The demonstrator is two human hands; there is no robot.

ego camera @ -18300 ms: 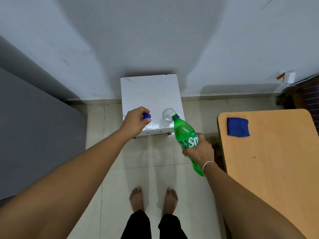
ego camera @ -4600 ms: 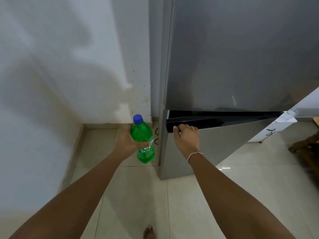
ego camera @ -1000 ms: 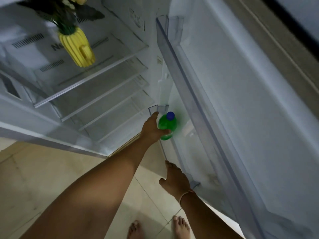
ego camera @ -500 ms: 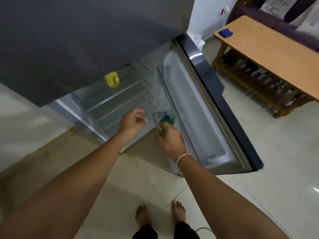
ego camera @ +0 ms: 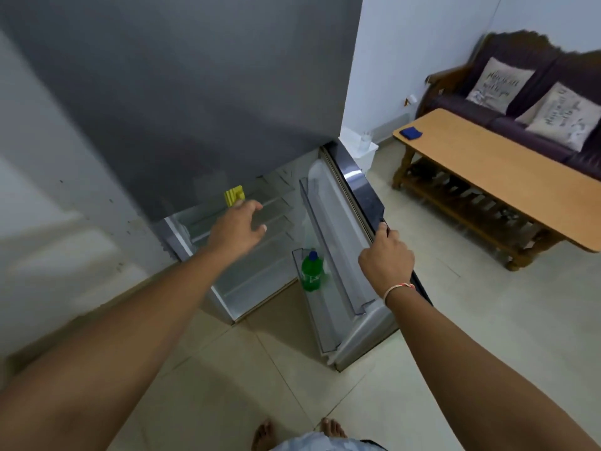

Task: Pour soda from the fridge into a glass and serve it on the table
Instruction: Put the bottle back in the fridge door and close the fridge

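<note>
Change: your right hand [ego camera: 385, 260] has left the soda bottle [ego camera: 311, 271] and moved to the outer edge of the fridge door [ego camera: 357, 190]; your left hand [ego camera: 235, 231] has risen in front of the fridge shelves [ego camera: 260, 242].
Right hand: your fingers are curled over the door's dark edge, gripping it; a thin band sits at your wrist.
Left hand: released, fingers loosely spread, holding nothing, hovering before the open compartment.
Soda bottle: green with a blue cap on, standing upright in the lower door bin [ego camera: 325, 297], untouched by either hand.
Fridge door: swung wide open toward you, its inner racks showing.
Fridge interior: a yellow object [ego camera: 233, 195] sits on an upper shelf, just behind your left hand.
Glass [ego camera: 366, 141]: on the small white stand [ego camera: 367, 156] beside the fridge, near the wall; whether it holds soda cannot be told.
Table [ego camera: 504, 177]: wooden, to your right, with a blue cloth [ego camera: 410, 133] at its far corner.
Sofa [ego camera: 520, 92]: dark, behind the table, carrying two cushions.
</note>
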